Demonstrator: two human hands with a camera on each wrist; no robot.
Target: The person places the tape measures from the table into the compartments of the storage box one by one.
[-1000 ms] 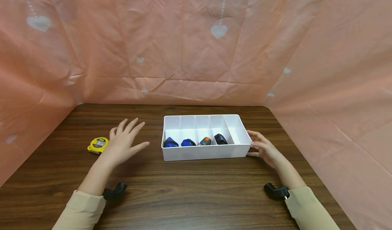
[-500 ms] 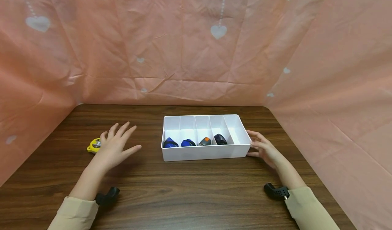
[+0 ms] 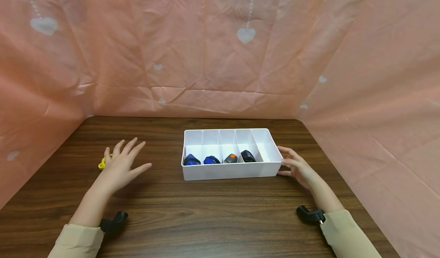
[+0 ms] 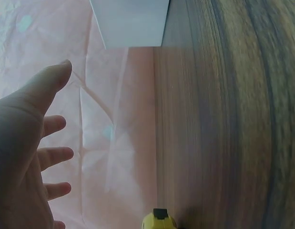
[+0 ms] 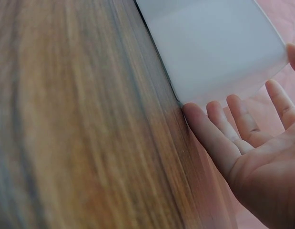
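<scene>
A white divided tray [image 3: 233, 171] stands on the wooden table; four of its compartments hold small tape measures: two blue [image 3: 191, 160], one grey-orange [image 3: 230, 158], one black [image 3: 247, 156]. The rightmost compartment shows nothing inside. My right hand [image 3: 295, 166] rests with straight fingers against the tray's right end [image 5: 218, 47]. My left hand [image 3: 122, 162] hovers with spread fingers over a yellow tape measure [image 3: 101, 163], which it mostly hides. In the left wrist view the yellow tape measure [image 4: 159, 221] peeks in at the bottom edge, apart from the hand [image 4: 23, 152].
Pink sheeting with white hearts [image 3: 245, 34] walls in the table at the back and both sides. Dark wood tabletop [image 3: 206, 212] stretches in front of the tray. Black wrist mounts [image 3: 113, 221] sit on both forearms.
My left hand has slid left and slightly toward me, now covering most of the yellow tape measure. The right hand and the tray have stayed put.
</scene>
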